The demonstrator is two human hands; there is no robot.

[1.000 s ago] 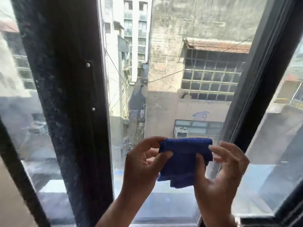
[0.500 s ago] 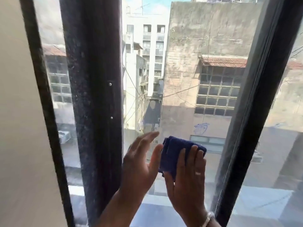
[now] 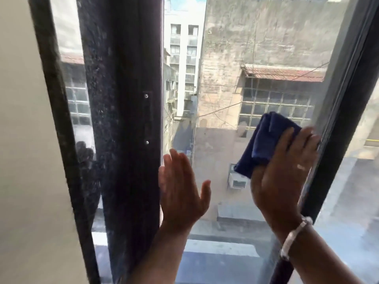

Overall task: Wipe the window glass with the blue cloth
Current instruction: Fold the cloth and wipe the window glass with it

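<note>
The folded blue cloth (image 3: 264, 140) lies flat against the window glass (image 3: 221, 83) at the pane's right side. My right hand (image 3: 283, 171) presses it there with the palm and spread fingers, fingertips close to the dark right frame bar. The cloth's lower part is hidden under that hand. My left hand (image 3: 180, 187) is held up flat and empty, fingers apart, at the pane's lower left, beside the wide dark frame post. Whether it touches the glass I cannot tell.
A wide dusty dark frame post (image 3: 123, 119) with screws bounds the pane on the left. A slanted dark frame bar (image 3: 344, 111) bounds it on the right. A pale wall (image 3: 24, 160) fills the far left. Another glass pane (image 3: 356, 201) lies beyond the right bar.
My left hand let go of the cloth and moved left. My right hand flattened over the cloth and slid it up and right across the glass to the right frame bar.
</note>
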